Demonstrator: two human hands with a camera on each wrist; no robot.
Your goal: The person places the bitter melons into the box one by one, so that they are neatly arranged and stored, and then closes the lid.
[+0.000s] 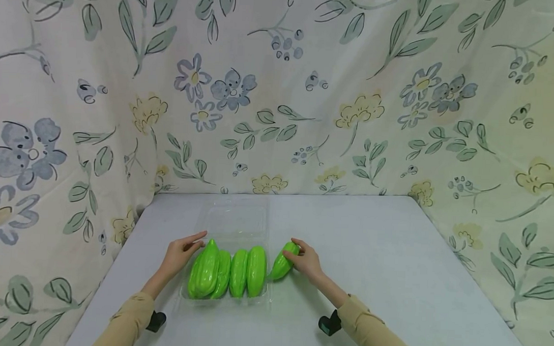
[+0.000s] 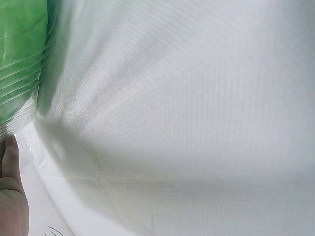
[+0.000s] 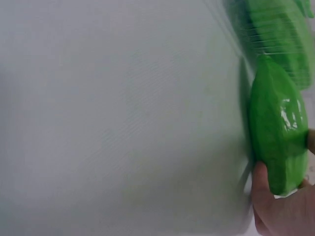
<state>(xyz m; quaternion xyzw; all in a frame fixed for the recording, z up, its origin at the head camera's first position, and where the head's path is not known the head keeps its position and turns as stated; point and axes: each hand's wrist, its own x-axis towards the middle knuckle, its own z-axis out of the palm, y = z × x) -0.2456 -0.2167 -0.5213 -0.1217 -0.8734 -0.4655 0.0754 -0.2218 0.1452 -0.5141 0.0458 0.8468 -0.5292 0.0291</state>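
My right hand [image 1: 307, 259] grips a glossy green, ridged, pointed fruit [image 3: 276, 123], thumb on one side and fingers on the other. Its pointed end is close to the right wall of a clear plastic clamshell box [image 1: 226, 300]. Several like green fruits [image 1: 256, 271] lie side by side in that box, and one at the left [image 1: 207, 270] rests on top of others. At the box's left side is my left hand [image 1: 178, 253], its index finger stretched toward the rim. In the left wrist view, its fingers [image 2: 11, 162] are right at the ribbed plastic wall.
The box's clear lid [image 1: 236, 218] lies folded back behind it on the white table [image 1: 357, 237]. A floral curtain [image 1: 280, 91] hangs behind the table and along both sides. Black wrist devices [image 1: 330, 323] show below both forearms.
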